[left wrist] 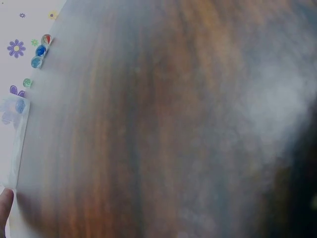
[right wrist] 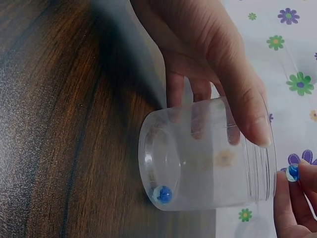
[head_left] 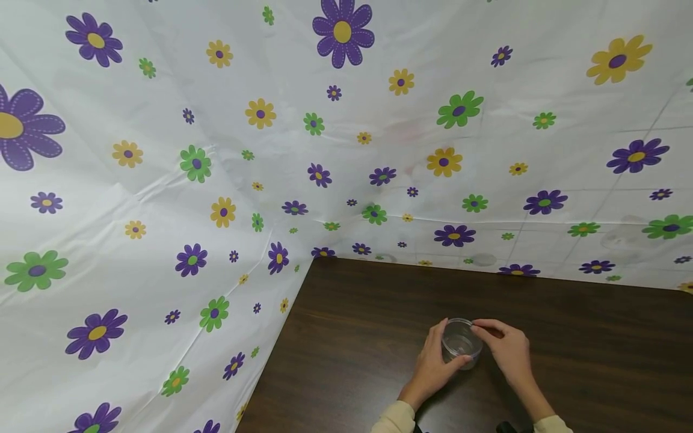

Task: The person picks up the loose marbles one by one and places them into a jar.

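Observation:
A clear plastic jar (head_left: 461,343) stands upright on the table, mouth up. My left hand (head_left: 433,364) grips it from the left side, thumb across the near wall and fingers round the far wall. At the jar's rim on the right is my right hand (head_left: 509,349). The right wrist view shows its fingertips pinching a blue-and-clear glass marble (right wrist: 293,172) just beyond the open mouth. One blue marble (right wrist: 162,194) lies inside on the jar's bottom. In the left wrist view, only a fingertip and part of the jar (left wrist: 22,139) appear at the left edge.
Several glass marbles, among them a red one (left wrist: 46,39) and a blue one (left wrist: 40,50), form a row in the left wrist view. The dark wooden table (head_left: 368,325) meets a white flower-print sheet (head_left: 303,150) at its back and left.

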{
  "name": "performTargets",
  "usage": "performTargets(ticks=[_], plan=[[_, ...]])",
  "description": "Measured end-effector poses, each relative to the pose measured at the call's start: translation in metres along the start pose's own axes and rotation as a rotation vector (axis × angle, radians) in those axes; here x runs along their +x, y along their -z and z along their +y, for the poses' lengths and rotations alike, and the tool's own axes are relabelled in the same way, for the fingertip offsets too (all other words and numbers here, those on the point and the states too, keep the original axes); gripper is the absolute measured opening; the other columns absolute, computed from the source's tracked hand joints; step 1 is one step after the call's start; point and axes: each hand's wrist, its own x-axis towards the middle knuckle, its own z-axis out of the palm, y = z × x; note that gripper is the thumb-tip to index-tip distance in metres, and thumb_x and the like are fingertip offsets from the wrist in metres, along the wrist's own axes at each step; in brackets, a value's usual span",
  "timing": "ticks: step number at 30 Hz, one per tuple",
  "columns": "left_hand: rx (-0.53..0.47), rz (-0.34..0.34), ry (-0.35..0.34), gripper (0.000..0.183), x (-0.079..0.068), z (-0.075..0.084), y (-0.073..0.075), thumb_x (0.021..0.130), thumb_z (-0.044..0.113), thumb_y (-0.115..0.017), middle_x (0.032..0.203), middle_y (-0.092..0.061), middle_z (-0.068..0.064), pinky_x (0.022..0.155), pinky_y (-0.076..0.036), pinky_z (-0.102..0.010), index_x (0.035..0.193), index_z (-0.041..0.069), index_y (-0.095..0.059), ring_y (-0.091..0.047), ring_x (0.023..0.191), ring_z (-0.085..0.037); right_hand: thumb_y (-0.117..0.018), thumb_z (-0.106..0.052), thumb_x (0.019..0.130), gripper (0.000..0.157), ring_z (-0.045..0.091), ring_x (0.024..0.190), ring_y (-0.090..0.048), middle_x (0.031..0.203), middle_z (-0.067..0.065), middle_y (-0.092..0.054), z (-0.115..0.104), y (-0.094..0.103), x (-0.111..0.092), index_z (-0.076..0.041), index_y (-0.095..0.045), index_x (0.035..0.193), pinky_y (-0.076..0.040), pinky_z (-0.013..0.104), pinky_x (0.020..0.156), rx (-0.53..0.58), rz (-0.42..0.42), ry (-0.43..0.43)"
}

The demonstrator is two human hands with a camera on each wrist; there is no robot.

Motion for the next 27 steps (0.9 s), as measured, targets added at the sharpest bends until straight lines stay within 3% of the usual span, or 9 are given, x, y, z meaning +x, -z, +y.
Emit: performTargets(ticks=[11, 27], plan=[[0.000, -0.006, 0.010, 0.083, 0.000, -0.001, 0.000, 0.095, 0.051, -0.071, 0.154, -0.044, 0.004, 0.099, -0.049, -0.043, 0.161, 0.021, -0.031, -0.050, 0.134, -0.015, -0.085, -0.009, 0.087, 0.012, -0.005, 0.072, -0.061, 0.094, 0.014, -0.078, 0.001, -0.008, -0.001, -0.003, -0.081, 0.097, -0.046, 0.013, 0.060, -0.034, 0.024, 0.115], [-0.008, -0.011, 0.004, 0.083, 0.000, -0.002, -0.001, 0.095, 0.049, -0.072, 0.153, -0.044, 0.004, 0.098, -0.049, -0.044, 0.161, 0.020, -0.030, -0.050, 0.133, -0.016, -0.084, -0.004, 0.086, 0.011, -0.007, 0.076, -0.062, 0.095, 0.014, -0.078, 0.001, -0.012, -0.001, -0.003, -0.081, 0.096, -0.046, 0.008, 0.064, -0.026, 0.030, 0.146]])
